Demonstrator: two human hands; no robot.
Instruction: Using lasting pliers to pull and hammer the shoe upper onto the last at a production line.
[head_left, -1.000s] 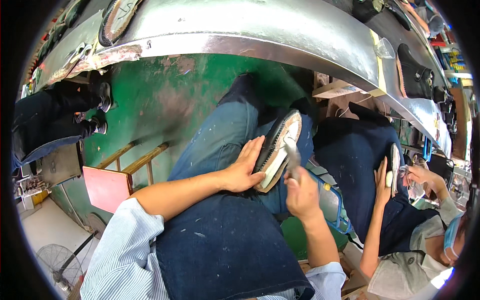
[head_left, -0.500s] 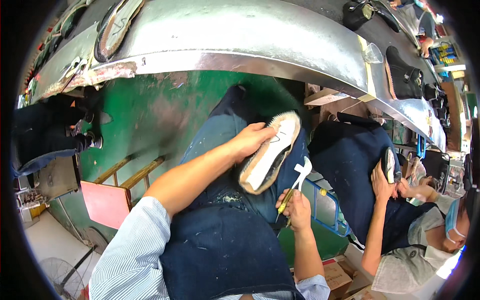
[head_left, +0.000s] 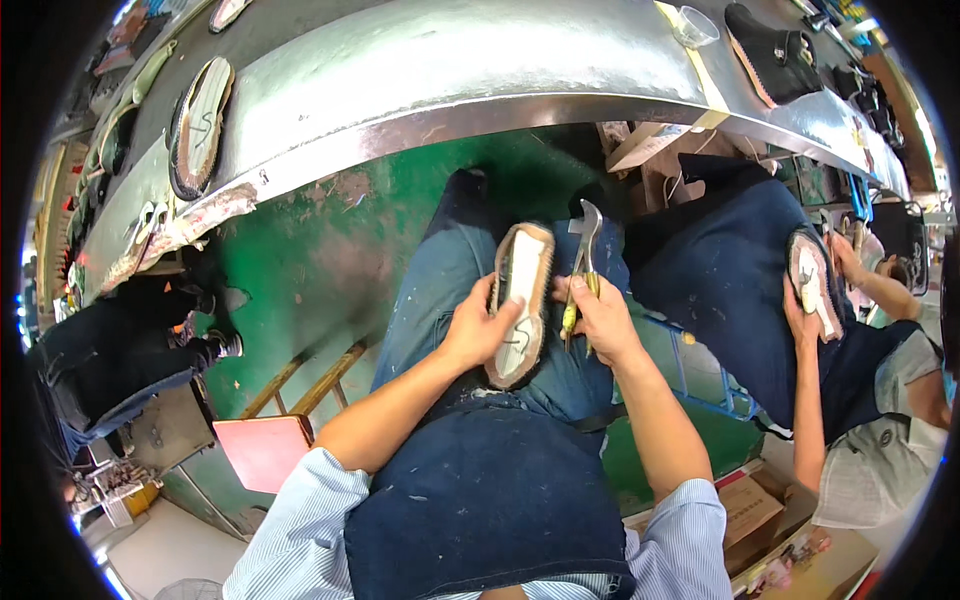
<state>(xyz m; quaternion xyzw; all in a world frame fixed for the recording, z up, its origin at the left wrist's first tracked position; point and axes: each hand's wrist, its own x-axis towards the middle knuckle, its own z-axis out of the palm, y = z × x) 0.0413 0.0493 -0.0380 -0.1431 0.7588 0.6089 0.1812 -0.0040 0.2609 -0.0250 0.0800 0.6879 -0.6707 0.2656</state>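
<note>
My left hand [head_left: 480, 326] is closed on a shoe upper on a last [head_left: 530, 262], held sole side up over my lap. Its pale insole bears a dark pen mark at the near end, and a pleated tan edge runs around it. My left thumb presses on the insole. Just right of the shoe, my right hand [head_left: 606, 322] grips lasting pincers [head_left: 589, 222] with yellow-green handles. Their curved metal head points away from me, apart from the shoe. A dark blue apron [head_left: 480, 500] covers my lap.
A metal-topped bench [head_left: 400, 60] curves across the far side, bearing another lasted shoe [head_left: 203, 125] and a black boot [head_left: 775, 55]. A pink-topped stool [head_left: 262, 452] stands at left. On my right, a co-worker's hand [head_left: 803, 325] holds a similar shoe [head_left: 815, 280]. Cardboard boxes [head_left: 750, 510] lie lower right.
The shoe has been turned end for end, its marked end now nearest me, and it stands straighter. My right hand has come up beside it with the pincers. The view has shifted.
</note>
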